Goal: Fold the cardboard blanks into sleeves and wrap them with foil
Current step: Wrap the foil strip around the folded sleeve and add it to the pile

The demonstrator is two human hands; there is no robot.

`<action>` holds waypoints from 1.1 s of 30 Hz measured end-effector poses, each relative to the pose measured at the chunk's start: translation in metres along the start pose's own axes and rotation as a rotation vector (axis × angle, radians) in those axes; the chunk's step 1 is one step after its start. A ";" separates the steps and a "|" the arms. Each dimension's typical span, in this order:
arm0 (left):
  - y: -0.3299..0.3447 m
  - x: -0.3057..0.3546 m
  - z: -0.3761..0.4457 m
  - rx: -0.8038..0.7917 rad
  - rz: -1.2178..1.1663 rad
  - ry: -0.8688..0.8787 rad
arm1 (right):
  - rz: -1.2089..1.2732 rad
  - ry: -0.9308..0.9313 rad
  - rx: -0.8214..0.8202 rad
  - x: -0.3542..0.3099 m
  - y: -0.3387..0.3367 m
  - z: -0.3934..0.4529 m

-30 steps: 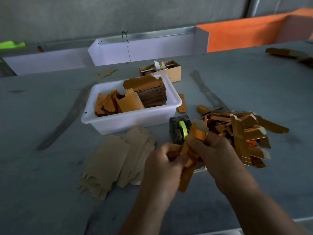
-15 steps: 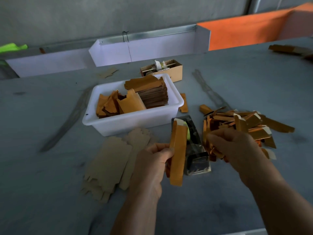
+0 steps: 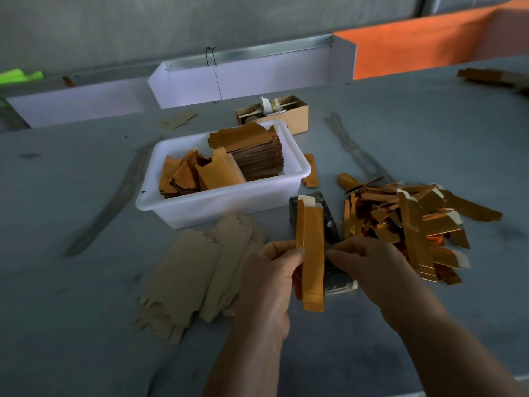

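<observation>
Left hand with its grip pinched around a folded gold sleeve held upright above the counter, right hand fingertips touching the sleeve's right edge, grip state unclear, flat blanks lying left, white tub behind, finished sleeve pile right

I am looking at a dim, underexposed view; daylight is coming in from the far side, brightening the white trough and orange panel while the grey table is staying murky. The white tub is glowing as the brightest near thing. Foil in the gold pile is throwing small orange glints. My forearms at the bottom are sitting in shadow. Straight edges are bowing toward the corners, and the outer margins are looking soft and slightly smeared.
</observation>
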State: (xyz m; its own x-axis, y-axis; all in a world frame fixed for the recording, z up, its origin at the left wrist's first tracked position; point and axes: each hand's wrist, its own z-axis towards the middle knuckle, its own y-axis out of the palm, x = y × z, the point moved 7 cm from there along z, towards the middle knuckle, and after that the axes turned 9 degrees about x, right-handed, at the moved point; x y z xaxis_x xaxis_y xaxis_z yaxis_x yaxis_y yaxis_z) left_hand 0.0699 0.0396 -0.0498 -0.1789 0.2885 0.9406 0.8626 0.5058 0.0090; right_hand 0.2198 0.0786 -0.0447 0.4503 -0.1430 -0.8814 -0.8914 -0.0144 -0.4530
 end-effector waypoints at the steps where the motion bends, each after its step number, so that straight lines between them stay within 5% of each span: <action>1: 0.001 0.000 0.000 -0.001 0.003 0.005 | -0.001 -0.014 0.016 -0.001 0.000 0.000; 4: 0.003 0.001 0.000 -0.004 -0.005 0.010 | -0.041 -0.130 0.174 -0.011 -0.005 -0.001; 8: 0.002 0.002 0.000 -0.004 -0.013 0.023 | 0.230 -0.050 0.219 -0.005 -0.010 -0.007; 17: 0.003 -0.001 -0.002 -0.026 -0.025 0.039 | -0.049 -0.145 0.257 0.004 -0.012 -0.021; 33: 0.026 0.005 -0.008 -0.173 0.177 0.257 | -0.018 -0.162 0.362 0.015 -0.009 -0.034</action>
State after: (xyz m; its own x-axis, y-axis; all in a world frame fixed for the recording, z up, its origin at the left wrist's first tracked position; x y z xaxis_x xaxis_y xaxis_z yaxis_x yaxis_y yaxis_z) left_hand 0.0952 0.0478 -0.0426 0.0869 0.1342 0.9871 0.9409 0.3144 -0.1256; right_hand 0.2328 0.0429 -0.0492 0.4940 0.0121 -0.8694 -0.8202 0.3382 -0.4614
